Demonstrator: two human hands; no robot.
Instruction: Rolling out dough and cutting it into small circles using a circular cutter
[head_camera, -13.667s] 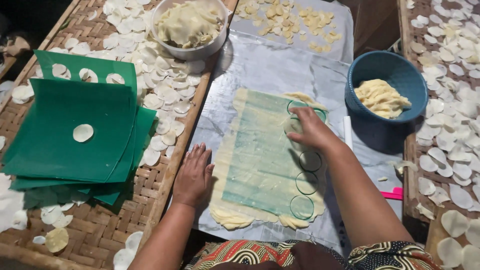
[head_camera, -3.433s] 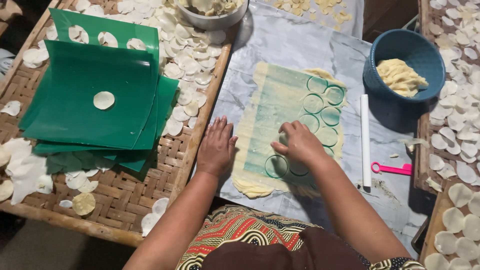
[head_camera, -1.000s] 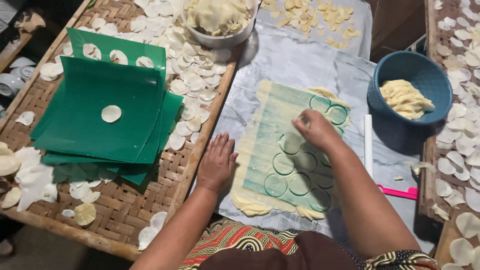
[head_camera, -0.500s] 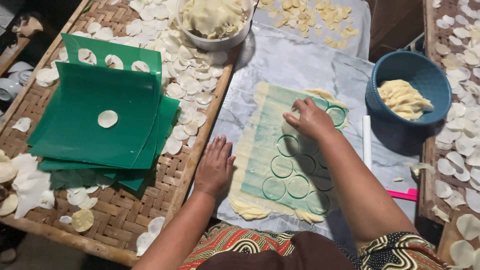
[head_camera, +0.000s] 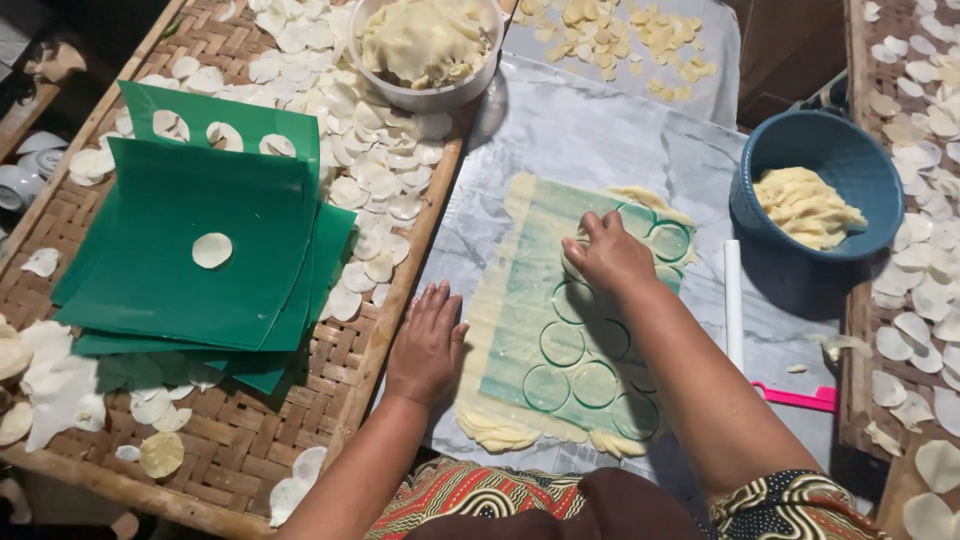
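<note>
A thin sheet of pale dough (head_camera: 520, 330) lies rolled over a green plastic sheet on the grey work surface (head_camera: 590, 130), with several round cuts in its right half. My right hand (head_camera: 605, 255) is closed around a small round cutter, mostly hidden, and presses it into the dough near the far right part. My left hand (head_camera: 428, 340) rests flat, fingers spread, on the grey surface at the dough's left edge.
A stack of green plastic sheets (head_camera: 200, 260) with one dough disc lies on the woven bamboo tray (head_camera: 330, 400) at left, among several cut discs. A white bowl of dough (head_camera: 425, 45) stands at the back, a blue bowl of scraps (head_camera: 820, 190) at right. A white rod (head_camera: 733, 300) and pink-handled tool (head_camera: 795, 397) lie right of the dough.
My right hand has moved from the near rows of cuts toward the far end of the dough, leaving more round cuts behind. My left hand has stayed flat in place.
</note>
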